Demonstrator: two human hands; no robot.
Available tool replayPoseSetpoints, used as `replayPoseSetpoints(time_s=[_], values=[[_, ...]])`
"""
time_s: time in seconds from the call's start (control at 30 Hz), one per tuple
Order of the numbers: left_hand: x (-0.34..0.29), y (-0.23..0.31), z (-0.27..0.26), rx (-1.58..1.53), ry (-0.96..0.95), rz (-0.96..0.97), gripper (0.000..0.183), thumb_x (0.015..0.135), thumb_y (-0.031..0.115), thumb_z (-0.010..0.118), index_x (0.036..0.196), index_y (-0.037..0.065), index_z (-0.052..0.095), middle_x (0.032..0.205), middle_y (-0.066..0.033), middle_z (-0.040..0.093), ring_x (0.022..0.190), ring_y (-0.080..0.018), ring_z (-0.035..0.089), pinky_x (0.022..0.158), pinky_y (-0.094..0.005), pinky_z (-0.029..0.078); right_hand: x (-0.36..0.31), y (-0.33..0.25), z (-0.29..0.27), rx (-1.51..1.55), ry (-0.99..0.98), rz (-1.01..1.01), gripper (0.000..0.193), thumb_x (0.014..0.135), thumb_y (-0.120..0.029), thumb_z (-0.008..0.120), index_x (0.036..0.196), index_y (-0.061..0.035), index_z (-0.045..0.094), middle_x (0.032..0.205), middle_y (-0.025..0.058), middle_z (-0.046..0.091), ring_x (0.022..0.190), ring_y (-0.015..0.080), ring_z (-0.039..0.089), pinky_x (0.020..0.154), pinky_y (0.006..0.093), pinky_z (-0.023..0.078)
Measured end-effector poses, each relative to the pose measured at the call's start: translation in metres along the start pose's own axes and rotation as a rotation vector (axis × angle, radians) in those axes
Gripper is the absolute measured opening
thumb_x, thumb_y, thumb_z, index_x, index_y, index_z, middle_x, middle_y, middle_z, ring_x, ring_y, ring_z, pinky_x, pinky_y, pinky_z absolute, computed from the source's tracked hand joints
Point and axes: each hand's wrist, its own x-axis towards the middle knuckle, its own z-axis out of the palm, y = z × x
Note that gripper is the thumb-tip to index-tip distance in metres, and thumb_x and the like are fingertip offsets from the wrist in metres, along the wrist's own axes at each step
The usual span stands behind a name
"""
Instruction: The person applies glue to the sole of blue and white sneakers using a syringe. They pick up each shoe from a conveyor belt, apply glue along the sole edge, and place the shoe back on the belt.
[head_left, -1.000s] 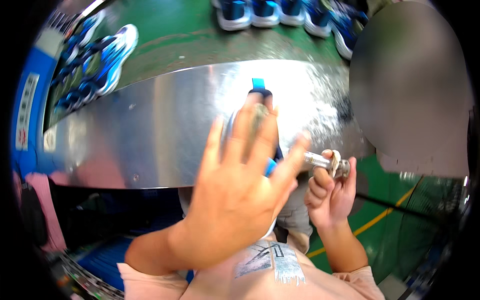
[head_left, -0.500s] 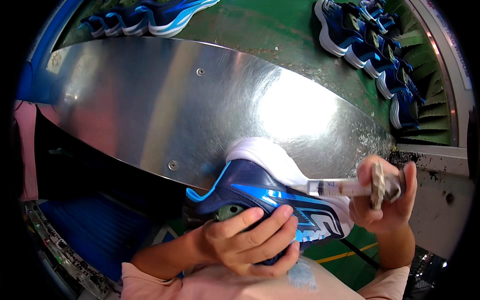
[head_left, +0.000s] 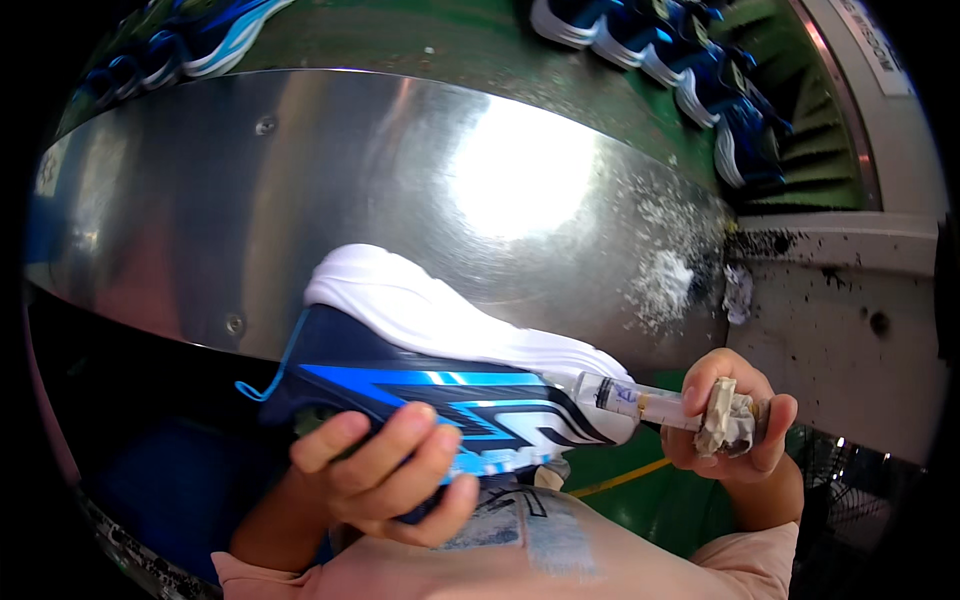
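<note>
A navy, light-blue and white sports shoe is held on its side, its white sole facing away from me. My left hand grips it by the upper, fingers spread across the side by the collar and laces. In my right hand is a clear syringe, with the fingers closed round its plunger end, where a crumpled whitish wad is wrapped. The syringe points left, and its tip lies at the toe part of the shoe, close to the line between upper and sole. Whether the tip touches cannot be made out.
Beyond the shoe lies a shiny metal plate with screws. Behind it is a green belt surface carrying similar shoes at right and others at left. A stained pale metal frame stands at right.
The view has shifted. The shoe has turned flatter, and the syringe tip has gone from the sole line at mid-shoe toward the toe. Both hands keep their hold.
</note>
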Motion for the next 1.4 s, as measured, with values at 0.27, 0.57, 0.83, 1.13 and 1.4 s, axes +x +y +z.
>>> replayPoseSetpoints(time_s=[0.27, 0.57, 0.83, 1.13, 1.4], values=[[0.0, 0.004, 0.004, 0.072, -0.02, -0.008, 0.035, 0.083, 0.029, 0.07, 0.106, 0.027, 0.044, 0.109, 0.0015, 0.059, 0.108, -0.0195, 0.058, 0.101, -0.043, 0.033, -0.048, 0.026, -0.019, 0.018, 0.076, -0.138, 0.087, 0.077, -0.072, 0.049, 0.113, 0.0061, 0.047, 0.082, 0.0099, 0.058, 0.066, 0.0122, 0.056, 0.056, 0.0232, 0.043], [0.034, 0.006, -0.003, 0.079, -0.13, -0.015, 0.028, 0.088, 0.014, 0.063, 0.108, 0.015, 0.043, 0.114, -0.0104, 0.059, 0.107, -0.0312, 0.06, 0.097, -0.0467, 0.04, -0.072, 0.076, -0.036, 0.237, 0.133, -0.327, 0.085, 0.08, -0.073, 0.044, 0.114, 0.0043, 0.044, 0.076, 0.0088, 0.057, 0.062, 0.0104, 0.052, 0.052, 0.0219, 0.041], [0.076, 0.013, 0.002, 0.082, -0.243, 0.005, 0.053, 0.078, 0.023, 0.075, 0.116, 0.005, 0.044, 0.116, -0.0185, 0.058, 0.104, -0.0404, 0.059, 0.089, -0.0505, 0.046, -0.082, 0.076, -0.033, 0.317, 0.259, -0.25, 0.088, 0.079, -0.071, 0.048, 0.118, 0.0079, 0.044, 0.092, 0.0107, 0.06, 0.079, 0.0119, 0.058, 0.07, 0.0237, 0.045], [0.111, 0.001, 0.009, -0.008, -0.35, -0.042, 0.051, 0.071, 0.019, 0.076, 0.114, 0.007, 0.052, 0.111, -0.0163, 0.061, 0.101, -0.0359, 0.06, 0.087, -0.0472, 0.044, -0.071, 0.085, -0.026, 0.247, 0.262, -0.344, 0.076, 0.079, -0.054, 0.065, 0.119, 0.005, 0.038, 0.089, 0.0225, 0.062, 0.07, 0.0136, 0.059, 0.062, 0.0228, 0.049], [0.173, -0.024, 0.026, -0.275, -0.644, -0.227, 0.067, 0.042, 0.008, 0.082, 0.105, 0.0, 0.059, 0.097, -0.0097, 0.061, 0.089, -0.0192, 0.06, 0.082, -0.0277, 0.045, -0.063, 0.108, -0.025, 0.421, 0.247, -0.283, 0.074, 0.072, -0.039, 0.08, 0.121, 0.0024, 0.043, 0.099, 0.0252, 0.063, 0.081, 0.0187, 0.064, 0.069, 0.0276, 0.053]])
